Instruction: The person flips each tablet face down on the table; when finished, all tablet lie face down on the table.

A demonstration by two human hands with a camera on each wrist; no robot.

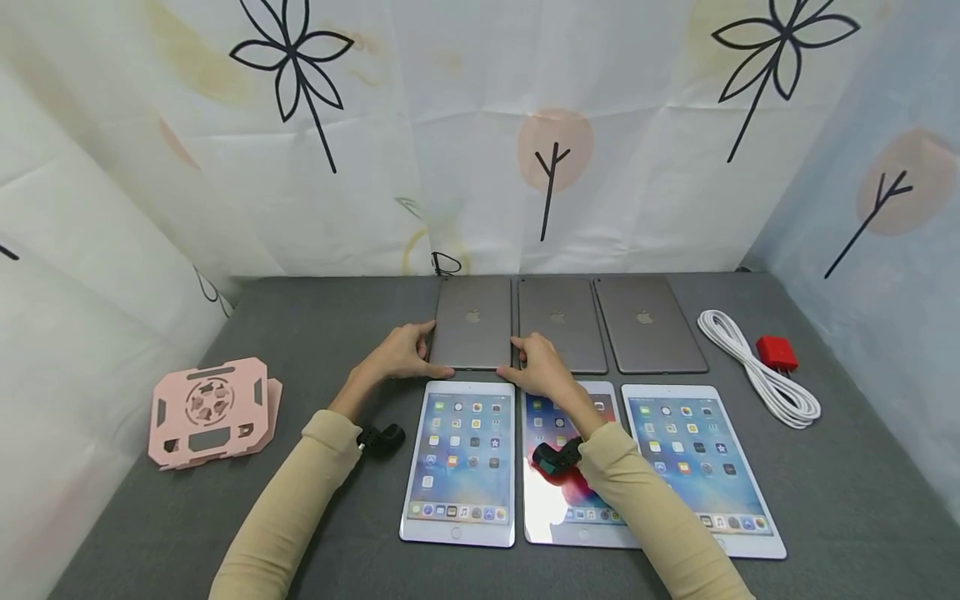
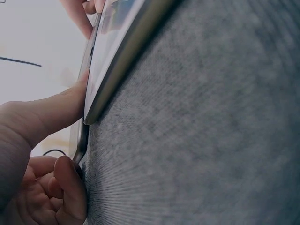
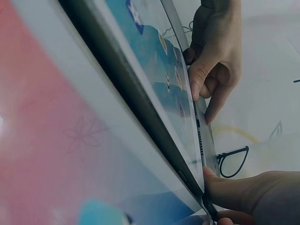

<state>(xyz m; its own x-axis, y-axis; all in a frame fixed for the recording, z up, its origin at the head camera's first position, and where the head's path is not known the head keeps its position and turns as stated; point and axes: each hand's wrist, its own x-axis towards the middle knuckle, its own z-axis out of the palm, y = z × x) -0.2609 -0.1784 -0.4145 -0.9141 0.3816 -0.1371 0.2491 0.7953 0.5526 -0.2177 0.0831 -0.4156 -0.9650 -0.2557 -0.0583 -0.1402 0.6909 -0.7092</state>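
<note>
Three dark grey tablets lie face down in a row at the back. My left hand [image 1: 401, 352] and right hand [image 1: 542, 367] hold the leftmost grey tablet [image 1: 472, 325] by its near corners, each with the thumb at the near edge and a finger along the side. It lies flat on the cloth. Beside it are the middle grey tablet [image 1: 561, 325] and the right grey tablet [image 1: 651, 325]. Nearer lie three white tablets with lit screens: the left one [image 1: 459, 458], the middle one [image 1: 543, 442], partly covered by my right arm, and the right one [image 1: 690, 442].
To the left are stacked pink slotted panels [image 1: 210, 412]. A coiled white cable [image 1: 757, 371] and a red plug adapter [image 1: 777, 353] lie at the right. A printed fabric curtain [image 1: 480, 150] hangs behind the grey table cloth [image 1: 337, 533].
</note>
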